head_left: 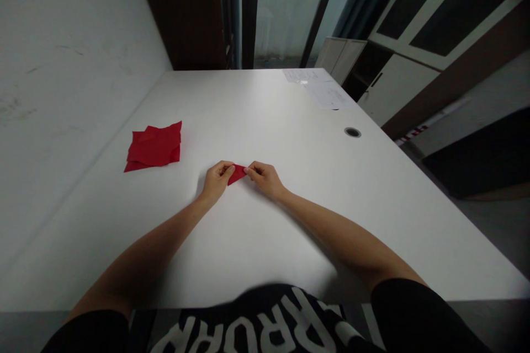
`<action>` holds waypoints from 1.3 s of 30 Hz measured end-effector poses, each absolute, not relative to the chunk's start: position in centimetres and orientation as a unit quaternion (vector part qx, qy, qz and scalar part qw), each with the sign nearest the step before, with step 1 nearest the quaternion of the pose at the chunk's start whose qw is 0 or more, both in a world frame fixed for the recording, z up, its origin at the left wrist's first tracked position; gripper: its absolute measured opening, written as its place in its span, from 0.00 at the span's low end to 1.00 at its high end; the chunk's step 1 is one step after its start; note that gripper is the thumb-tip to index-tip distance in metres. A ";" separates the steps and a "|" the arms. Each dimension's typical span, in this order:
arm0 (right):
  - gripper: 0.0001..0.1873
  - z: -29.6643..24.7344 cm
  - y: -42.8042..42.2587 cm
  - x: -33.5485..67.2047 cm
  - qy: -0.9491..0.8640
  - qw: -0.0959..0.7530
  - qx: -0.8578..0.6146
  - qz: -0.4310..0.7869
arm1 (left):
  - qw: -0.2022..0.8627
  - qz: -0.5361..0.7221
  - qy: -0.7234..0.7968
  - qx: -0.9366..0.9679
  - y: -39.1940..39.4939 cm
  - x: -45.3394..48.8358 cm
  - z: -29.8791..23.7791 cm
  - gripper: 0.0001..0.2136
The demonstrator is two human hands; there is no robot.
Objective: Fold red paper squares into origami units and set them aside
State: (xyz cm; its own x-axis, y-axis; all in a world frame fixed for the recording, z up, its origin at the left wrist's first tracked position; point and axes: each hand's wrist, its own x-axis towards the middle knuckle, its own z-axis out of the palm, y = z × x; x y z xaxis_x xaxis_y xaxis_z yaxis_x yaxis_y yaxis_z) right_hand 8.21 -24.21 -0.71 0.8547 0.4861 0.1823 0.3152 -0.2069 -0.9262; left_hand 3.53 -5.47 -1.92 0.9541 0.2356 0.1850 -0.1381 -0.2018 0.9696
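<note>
A small folded piece of red paper [237,174] lies on the white table [290,220] in front of me. My left hand [216,181] pinches its left end with curled fingers. My right hand [265,177] pinches its right end, fingertips pressed on the paper. Most of the paper is hidden between the two hands. A loose stack of red paper sheets [154,146] lies to the left, well apart from both hands.
A white wall runs along the table's left side. White printed sheets [321,88] lie at the far right corner. A round cable hole [352,132] sits near the right edge. Cabinets and a window stand beyond the table.
</note>
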 end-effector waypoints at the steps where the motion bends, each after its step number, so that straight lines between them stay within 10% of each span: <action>1: 0.21 -0.8 -24.2 8.3 -0.251 0.585 -0.767 0.076 | 0.635 0.145 0.036 0.758 -5.5 3.5 -2.0 0.11; 15: 0.21 -0.7 -24.6 8.4 -0.249 0.585 -0.770 0.053 | 0.551 0.147 -0.019 0.821 -5.6 2.6 -0.4 0.12; 39: 0.24 0.1 -24.4 7.7 -0.306 0.619 -0.711 0.130 | 0.750 0.035 0.040 0.660 -5.8 3.4 -2.0 0.16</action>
